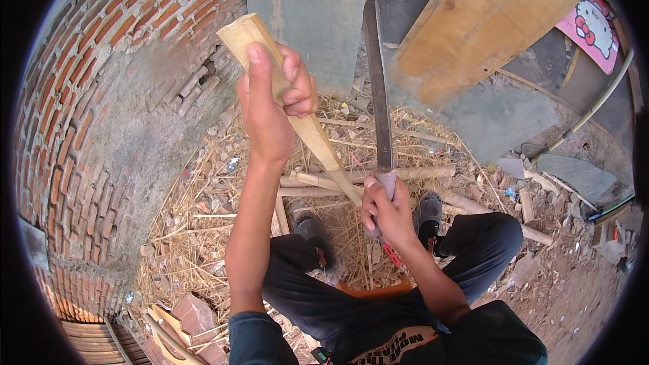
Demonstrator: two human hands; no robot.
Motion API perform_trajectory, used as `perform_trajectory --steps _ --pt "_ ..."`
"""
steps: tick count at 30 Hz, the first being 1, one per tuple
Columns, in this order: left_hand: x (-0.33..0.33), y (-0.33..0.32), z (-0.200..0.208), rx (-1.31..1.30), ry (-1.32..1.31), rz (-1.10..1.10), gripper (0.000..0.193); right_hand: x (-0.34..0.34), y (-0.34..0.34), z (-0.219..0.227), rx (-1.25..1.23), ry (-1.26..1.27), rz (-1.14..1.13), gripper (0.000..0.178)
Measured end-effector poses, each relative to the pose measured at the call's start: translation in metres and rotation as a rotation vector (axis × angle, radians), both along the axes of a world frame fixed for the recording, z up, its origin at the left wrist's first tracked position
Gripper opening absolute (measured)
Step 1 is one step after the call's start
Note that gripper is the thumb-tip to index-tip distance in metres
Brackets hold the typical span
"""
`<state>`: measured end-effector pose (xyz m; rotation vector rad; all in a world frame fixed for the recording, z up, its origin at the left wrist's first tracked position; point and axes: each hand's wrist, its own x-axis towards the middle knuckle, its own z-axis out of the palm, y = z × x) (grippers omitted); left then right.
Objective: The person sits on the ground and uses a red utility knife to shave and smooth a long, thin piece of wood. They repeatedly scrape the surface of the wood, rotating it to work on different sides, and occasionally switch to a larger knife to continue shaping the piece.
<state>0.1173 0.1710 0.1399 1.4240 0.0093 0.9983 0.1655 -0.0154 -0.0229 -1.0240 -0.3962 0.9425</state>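
My left hand (274, 105), raised in front of the brick wall, is wrapped round a pale yellow piece of split bamboo (316, 140), thumb along its face. The piece is broad at its raised end and narrows toward its lower tip, which comes down beside my right hand (389, 213). That hand grips the handle of a machete (380, 88). Its long dark blade points up and away, apart from the bamboo along most of its length. Whether the narrow tip touches my right hand cannot be made out.
Dry straw and shavings (203, 243) cover the ground around my shoes. Bamboo poles (426, 172) lie across it. A brick wall (81, 128) rises on the left. Grey panels (307, 20) and a brown wooden board (480, 20) lean at the back. Wood offcuts (179, 331) lie at the lower left.
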Motion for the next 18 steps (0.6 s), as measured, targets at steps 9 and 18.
perform_trajectory --steps 9,18 --pt "-0.003 -0.003 -0.001 -0.028 0.004 0.027 0.057 -0.005 0.009 -0.034 -0.177 0.122 0.257 0.018" --pt "-0.001 -0.007 0.001 -0.021 -0.002 0.05 0.057 -0.014 0.016 -0.034 -0.117 0.052 0.196 0.018"
